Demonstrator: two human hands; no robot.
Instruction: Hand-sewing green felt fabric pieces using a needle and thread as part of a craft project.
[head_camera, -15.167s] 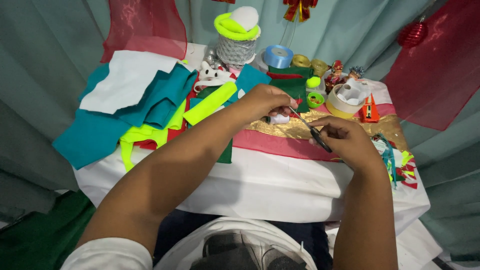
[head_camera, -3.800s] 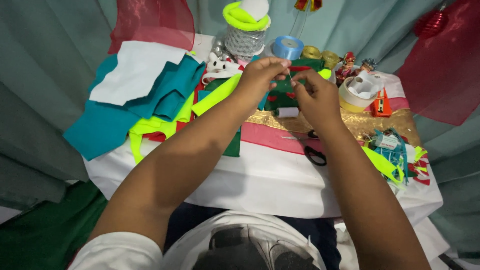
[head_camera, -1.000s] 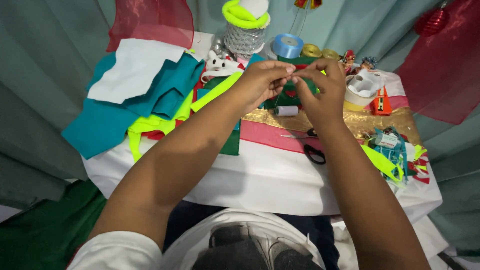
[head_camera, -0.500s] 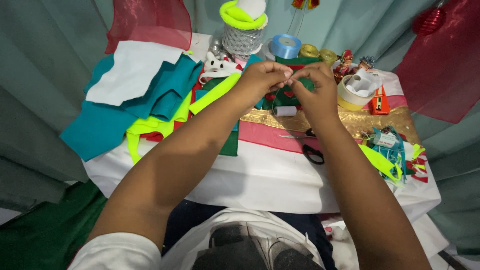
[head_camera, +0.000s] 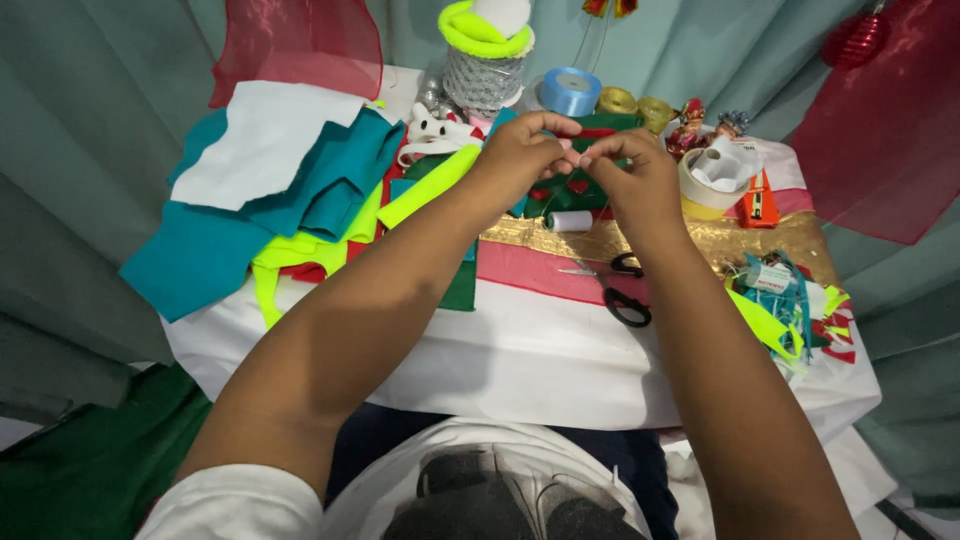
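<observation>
Fingertips of both hands meet above the middle of the table, pinched together on something too small to identify. Left hand (head_camera: 525, 155) has thumb and forefinger pressed closed at the meeting point. Right hand (head_camera: 635, 175) mirrors it, its fingertips touching those of the left hand. Both hands are raised over green felt with red hearts (head_camera: 565, 190).

Just below the hands, a white thread spool (head_camera: 572, 221) lies on its side on a gold fabric strip (head_camera: 740, 240). Black-handled scissors (head_camera: 618, 290) lie near the right forearm, on a pink strip. Behind the hands stands a blue ribbon roll (head_camera: 570, 90). Teal felt (head_camera: 215, 260), white felt and neon yellow strips are stacked at the left. A white tape roll (head_camera: 712, 175) sits to the right, beside an orange utility knife (head_camera: 760, 200). The table (head_camera: 520, 370) carries a white cloth.
</observation>
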